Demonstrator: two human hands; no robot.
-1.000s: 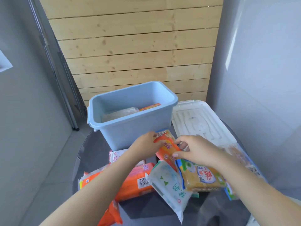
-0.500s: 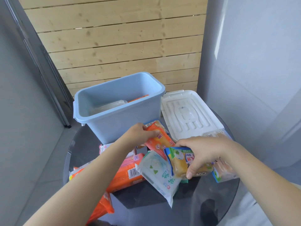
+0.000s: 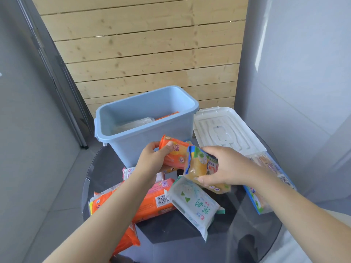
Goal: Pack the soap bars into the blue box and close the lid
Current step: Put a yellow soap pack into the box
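The open blue box [image 3: 152, 141] stands at the back of a round glass table, with a few soap packs lying in its bottom. My left hand [image 3: 152, 162] grips an orange soap pack [image 3: 175, 154], raised in front of the box's near wall. My right hand [image 3: 226, 168] holds a yellow soap pack [image 3: 199, 166] lifted off the pile, just right of the orange one. The white lid [image 3: 226, 131] lies flat to the right of the box. Several more packs stay on the table: a white-green one [image 3: 193, 204], orange ones [image 3: 152, 204] and a blue-edged one [image 3: 266, 186].
The round dark glass table [image 3: 237, 230] ends close to my body and drops to a grey tiled floor on the left. A wooden slat wall stands behind the box, a grey wall rises at the right, and a metal door frame [image 3: 62, 88] at the left.
Both hands have lifted their packs off the pile: the left raised the orange pack toward the box front, the right picked up the yellow pack and tilted it.
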